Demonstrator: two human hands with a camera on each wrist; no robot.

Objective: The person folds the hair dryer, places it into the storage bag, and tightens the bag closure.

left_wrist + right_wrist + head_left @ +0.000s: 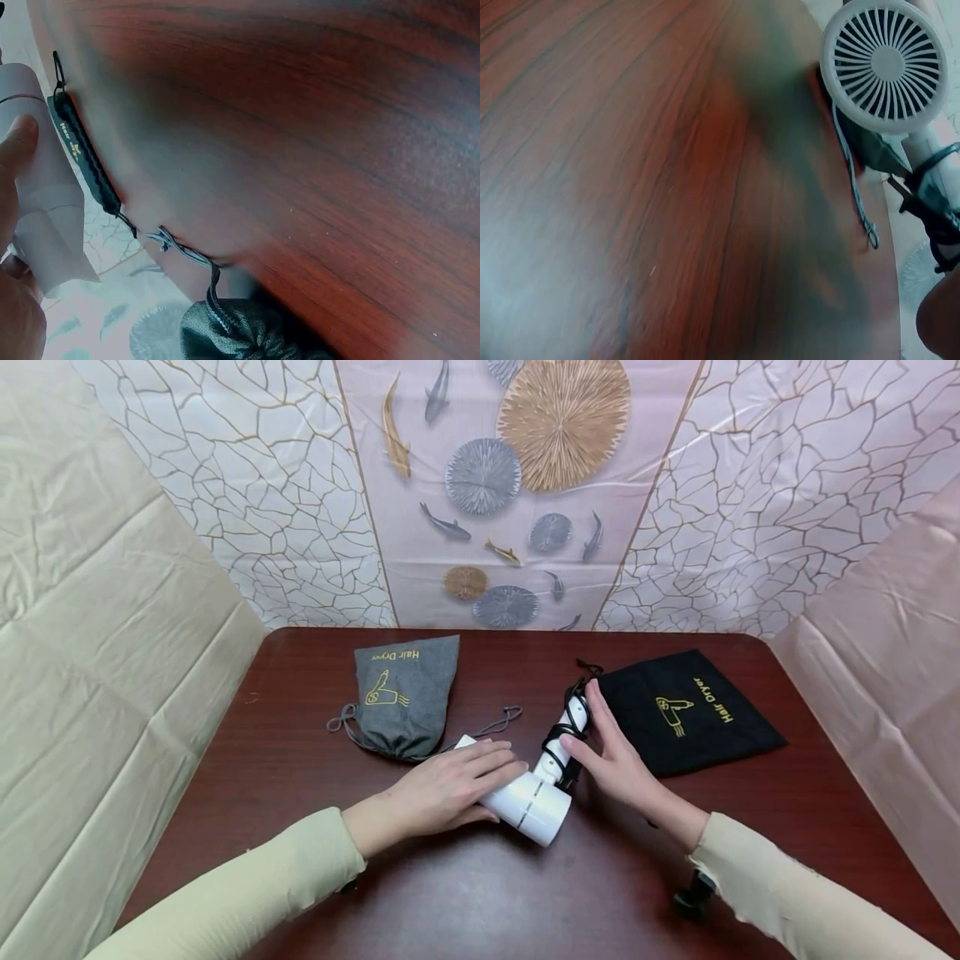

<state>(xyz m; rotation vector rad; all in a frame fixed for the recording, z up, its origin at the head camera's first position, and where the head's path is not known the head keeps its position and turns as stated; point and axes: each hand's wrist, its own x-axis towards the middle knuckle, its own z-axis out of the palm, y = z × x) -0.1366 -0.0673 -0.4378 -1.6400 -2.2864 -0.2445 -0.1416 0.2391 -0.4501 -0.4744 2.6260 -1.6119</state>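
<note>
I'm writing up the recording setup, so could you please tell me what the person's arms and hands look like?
The left sleeve and right sleeve are plain, long and pale cream. The left hand and right hand wear no gloves. A small black fitting shows beneath the right cuff; what it is stays unclear.

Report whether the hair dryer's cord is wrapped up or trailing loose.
Wrapped: the head view shows the black cord looped around the handle of the hair dryer, and the right wrist view agrees.
</note>
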